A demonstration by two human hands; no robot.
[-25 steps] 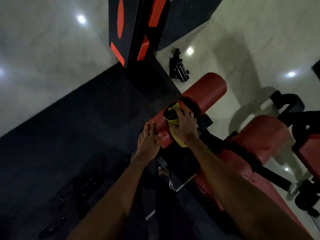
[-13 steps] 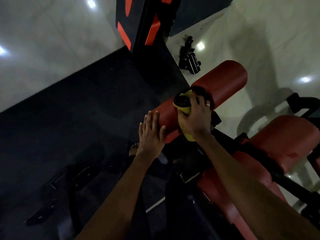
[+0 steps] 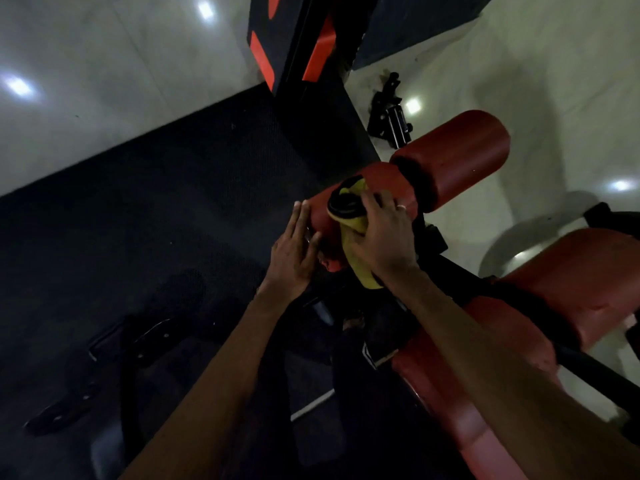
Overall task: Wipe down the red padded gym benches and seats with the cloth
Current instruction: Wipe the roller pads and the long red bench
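Dim gym floor, two red rollers, right hand gripping one cloth, left hand flat.

Right hand presses yellow cloth on red roller pad; left hand steadies its end

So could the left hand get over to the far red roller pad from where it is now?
Probably not easily. The left hand rests flat on the near roller, and the right hand pressing the yellow cloth lies between it and the far roller pad.
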